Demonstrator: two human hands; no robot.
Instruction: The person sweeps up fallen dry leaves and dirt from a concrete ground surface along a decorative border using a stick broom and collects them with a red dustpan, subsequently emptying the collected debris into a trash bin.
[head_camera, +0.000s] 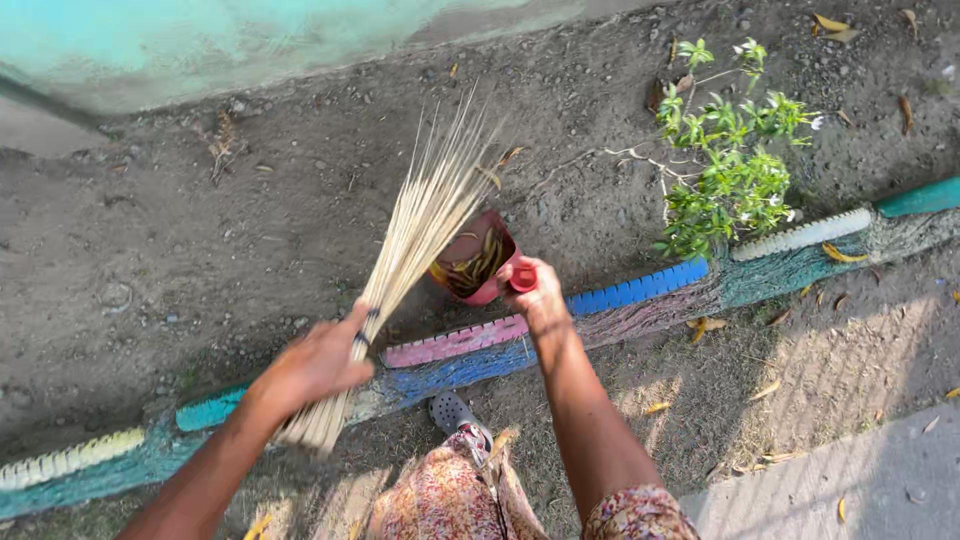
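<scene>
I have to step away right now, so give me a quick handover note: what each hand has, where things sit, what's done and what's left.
Left hand: gripped round the stick broom, bristle tips pointing up and away over the soil.
Right hand: holding the red dustpan by its handle, tilted over the dirt bed.
Dustpan holds dry leaves; none look tipped out beneath it yet.
Painted border runs between the bed and the ground underfoot; a small green plant grows to the right.
Left: dry leaves lie scattered along the border and the ground on the right.
</scene>
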